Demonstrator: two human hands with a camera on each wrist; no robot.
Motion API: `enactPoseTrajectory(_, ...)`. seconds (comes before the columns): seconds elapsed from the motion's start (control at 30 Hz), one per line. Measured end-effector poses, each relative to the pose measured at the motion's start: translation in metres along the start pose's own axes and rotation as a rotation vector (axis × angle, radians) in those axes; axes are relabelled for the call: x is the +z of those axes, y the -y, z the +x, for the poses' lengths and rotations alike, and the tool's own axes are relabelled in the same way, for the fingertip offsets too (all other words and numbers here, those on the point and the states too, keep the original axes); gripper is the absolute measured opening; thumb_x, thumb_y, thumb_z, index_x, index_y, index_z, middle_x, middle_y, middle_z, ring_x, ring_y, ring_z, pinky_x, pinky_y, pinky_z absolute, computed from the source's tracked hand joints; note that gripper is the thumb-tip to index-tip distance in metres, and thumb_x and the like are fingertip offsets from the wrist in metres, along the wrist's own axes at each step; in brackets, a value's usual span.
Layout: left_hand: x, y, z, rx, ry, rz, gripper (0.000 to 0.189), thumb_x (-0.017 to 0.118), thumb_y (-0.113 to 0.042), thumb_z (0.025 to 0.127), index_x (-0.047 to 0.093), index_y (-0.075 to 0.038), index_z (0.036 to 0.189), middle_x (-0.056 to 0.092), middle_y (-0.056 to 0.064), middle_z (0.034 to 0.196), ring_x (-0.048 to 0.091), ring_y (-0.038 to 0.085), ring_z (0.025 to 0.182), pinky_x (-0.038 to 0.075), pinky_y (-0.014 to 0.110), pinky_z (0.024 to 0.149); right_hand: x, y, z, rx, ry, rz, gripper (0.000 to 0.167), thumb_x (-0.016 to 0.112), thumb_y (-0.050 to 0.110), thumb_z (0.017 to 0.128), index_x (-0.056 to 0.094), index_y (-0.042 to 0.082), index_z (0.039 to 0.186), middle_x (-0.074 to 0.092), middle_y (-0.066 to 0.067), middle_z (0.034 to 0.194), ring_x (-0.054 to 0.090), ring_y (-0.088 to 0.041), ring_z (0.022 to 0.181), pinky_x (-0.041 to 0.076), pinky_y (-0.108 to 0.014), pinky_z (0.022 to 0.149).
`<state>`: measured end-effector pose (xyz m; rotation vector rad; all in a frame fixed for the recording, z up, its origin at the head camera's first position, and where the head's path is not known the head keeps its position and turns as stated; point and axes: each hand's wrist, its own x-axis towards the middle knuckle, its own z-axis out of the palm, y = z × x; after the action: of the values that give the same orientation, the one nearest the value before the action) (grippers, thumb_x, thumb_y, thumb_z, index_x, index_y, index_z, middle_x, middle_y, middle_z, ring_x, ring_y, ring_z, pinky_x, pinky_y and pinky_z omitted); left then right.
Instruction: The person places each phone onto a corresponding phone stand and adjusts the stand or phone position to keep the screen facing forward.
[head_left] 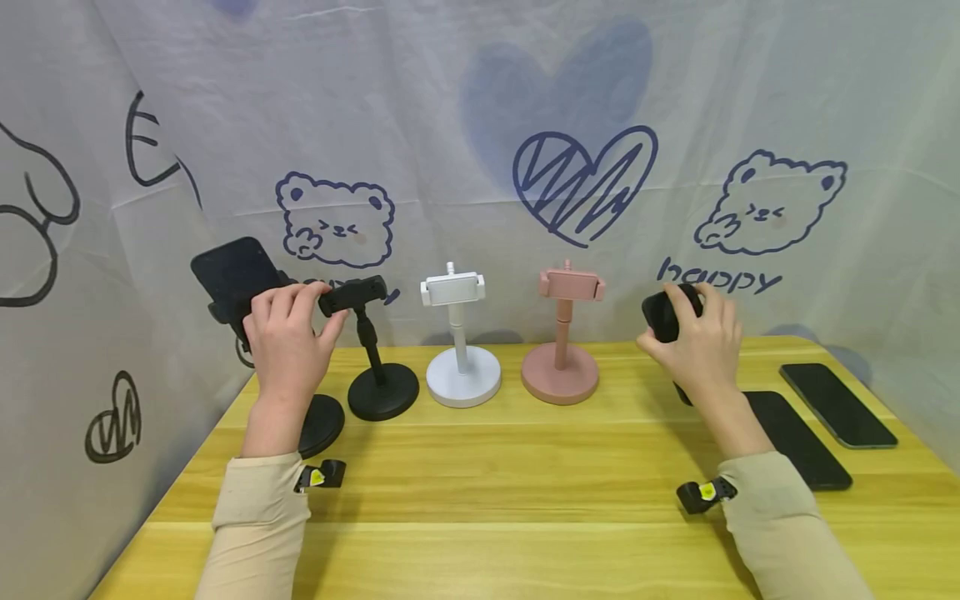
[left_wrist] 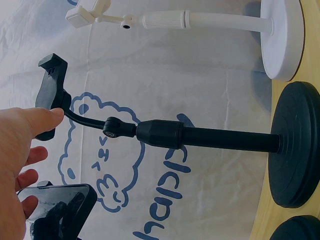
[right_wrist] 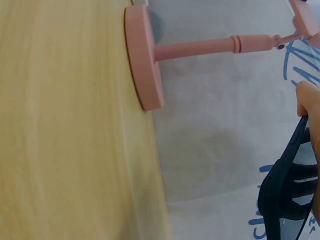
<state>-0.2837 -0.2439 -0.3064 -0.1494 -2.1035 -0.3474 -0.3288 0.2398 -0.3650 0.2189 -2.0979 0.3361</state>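
My left hand (head_left: pixel 288 337) pinches the clamp head (left_wrist: pixel 51 87) of a black phone stand (head_left: pixel 382 387) with thumb and fingers. Left of it a dark phone (head_left: pixel 236 275) sits tilted in a second black stand, whose round base (head_left: pixel 322 425) is partly behind my forearm. My right hand (head_left: pixel 705 337), raised over the table's right side, grips what looks like a black phone (head_left: pixel 660 317). Fingers cover much of this phone, and the right wrist view catches it nearly edge-on. Nearest to that hand stands a pink phone stand (head_left: pixel 560 375), its clamp bare.
A white phone stand (head_left: pixel 463 379) stands between the black and pink ones. Two dark phones lie flat at right, one (head_left: pixel 795 437) partly behind my forearm, the other (head_left: pixel 838 404) farther out. A curtain with drawings (head_left: pixel 450 200) hangs behind the wooden table (head_left: pixel 510 492).
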Motion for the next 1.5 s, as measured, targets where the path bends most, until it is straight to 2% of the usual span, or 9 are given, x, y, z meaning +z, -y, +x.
enactPoseTrajectory(0.2, 0.0, 0.001, 0.0, -0.002, 0.002, 0.0, 0.039, 0.075, -0.027, 0.086, 0.063, -0.006, 0.117, 0.061, 0.018, 0.117, 0.045, 0.039, 0.112, 0.033, 0.057, 0.092, -0.006, 0.007, 0.007, -0.023, -0.059, 0.029, 0.061, 0.063, 0.035, 0.072, 0.058, 0.011, 0.128, 0.05, -0.032, 0.126, 0.045, -0.05, 0.103, 0.04, -0.063, 0.082)
enactPoseTrajectory(0.4, 0.0, 0.0, 0.0, 0.0, 0.0, -0.001, 0.04, 0.075, -0.027, 0.086, 0.063, -0.006, 0.118, 0.061, 0.019, 0.118, 0.045, 0.04, 0.112, 0.033, 0.057, 0.092, -0.013, 0.015, 0.012, -0.035, -0.078, 0.059, 0.061, 0.063, 0.036, 0.073, 0.059, 0.011, 0.128, 0.05, -0.032, 0.127, 0.045, -0.051, 0.109, 0.039, -0.064, 0.086)
enactPoseTrajectory(0.67, 0.0, 0.0, 0.0, 0.008, -0.006, -0.002, 0.04, 0.075, -0.026, 0.086, 0.063, -0.006, 0.118, 0.061, 0.019, 0.117, 0.045, 0.04, 0.111, 0.033, 0.058, 0.091, -0.021, 0.023, 0.016, -0.072, -0.081, 0.054, 0.061, 0.06, 0.04, 0.076, 0.057, 0.011, 0.13, 0.048, -0.032, 0.128, 0.043, -0.052, 0.108, 0.039, -0.062, 0.084)
enactPoseTrajectory(1.1, 0.0, 0.0, 0.0, 0.007, -0.002, -0.006, 0.04, 0.075, -0.026, 0.086, 0.064, -0.006, 0.119, 0.061, 0.019, 0.118, 0.045, 0.04, 0.112, 0.033, 0.058, 0.092, -0.031, 0.037, 0.02, -0.115, -0.163, 0.111, 0.061, 0.063, 0.034, 0.073, 0.059, 0.013, 0.13, 0.051, -0.031, 0.129, 0.046, -0.051, 0.109, 0.039, -0.063, 0.087)
enactPoseTrajectory(1.5, -0.001, -0.001, 0.0, 0.002, 0.005, -0.002, 0.04, 0.075, -0.026, 0.086, 0.064, -0.006, 0.119, 0.061, 0.019, 0.117, 0.045, 0.039, 0.112, 0.033, 0.058, 0.093, -0.039, 0.049, 0.023, -0.198, -0.219, 0.105, 0.059, 0.053, 0.043, 0.08, 0.059, 0.012, 0.129, 0.051, -0.035, 0.125, 0.047, -0.05, 0.103, 0.04, -0.061, 0.085)
